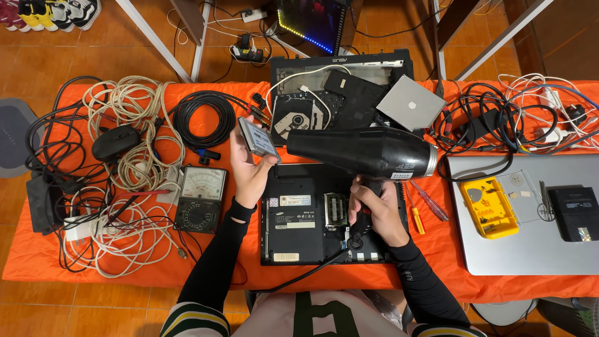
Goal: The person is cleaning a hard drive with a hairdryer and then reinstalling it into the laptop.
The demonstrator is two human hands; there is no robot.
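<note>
My left hand (pixel 248 170) holds up a small flat grey drive (pixel 258 138) by its lower edge, above the left side of an opened black laptop base (pixel 293 218). My right hand (pixel 376 211) grips the handle of a black hair dryer (pixel 362 151). The dryer's nozzle points left at the drive and nearly touches it. The dryer's cord runs down from the handle off the table's front edge. Both forearms wear black sleeves.
An orange cloth (pixel 37 256) covers the table. An analog multimeter (pixel 200 200), a black mouse (pixel 115 142) and tangled cables (pixel 128 168) lie at left. A second dismantled laptop (pixel 340 93) and a silver optical drive (pixel 410 103) sit behind. Screwdrivers (pixel 417 212), a silver laptop (pixel 530 249) and a yellow box (pixel 490 207) lie at right.
</note>
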